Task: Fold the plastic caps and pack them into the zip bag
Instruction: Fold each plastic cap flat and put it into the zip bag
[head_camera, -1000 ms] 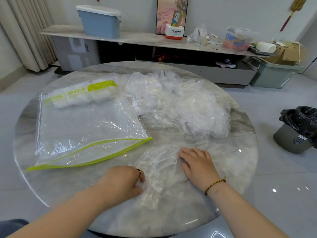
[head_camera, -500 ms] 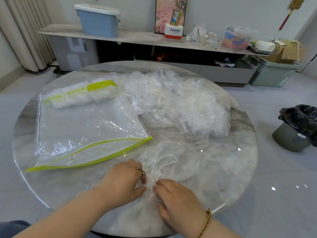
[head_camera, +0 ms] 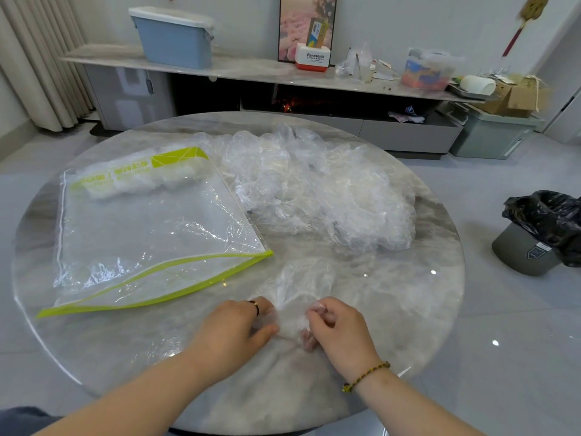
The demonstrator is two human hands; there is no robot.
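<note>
One clear plastic cap [head_camera: 300,286] lies crumpled on the round marble table [head_camera: 424,294] near the front edge. My left hand [head_camera: 234,330] and my right hand [head_camera: 338,330] both pinch its near end, fingers curled into the film. A large clear zip bag [head_camera: 147,234] with a lime-green zipper strip lies flat at the left, its open mouth toward me. Folded white caps [head_camera: 147,180] sit inside at its far end. A loose heap of clear caps [head_camera: 320,190] fills the table's far middle and right.
Beyond the table runs a long low cabinet [head_camera: 251,70] with a blue bin [head_camera: 174,39], boxes and clutter. A bin lined with a black bag [head_camera: 540,234] stands on the floor at the right. Curtains [head_camera: 37,58] hang at the left.
My right hand came off the flat cap, moved back toward me and now pinches the cap's near end beside my left hand. The cap has bunched up between both hands.
</note>
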